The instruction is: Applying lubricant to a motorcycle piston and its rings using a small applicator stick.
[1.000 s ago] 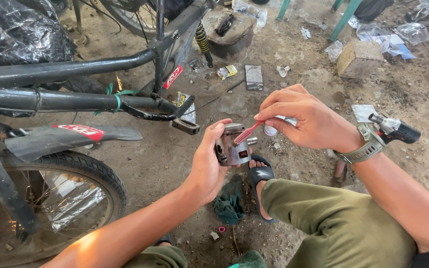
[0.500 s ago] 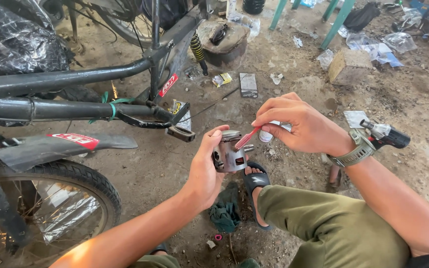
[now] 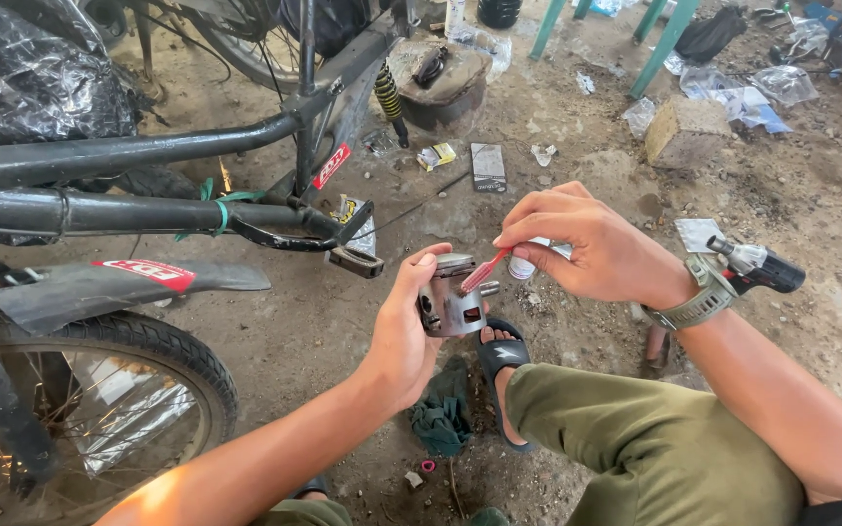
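Piston, head view: a grey metal engine piston held above the dirt floor, just over your sandalled foot. Your left hand wraps it, thumb on top and fingers closed behind the skirt. Your right hand pinches a small spray can, its red straw touching the crown. The piston's axis stands roughly upright, crown uppermost, pin bore facing you. Hold it steady and keep the straw tip on the metal.
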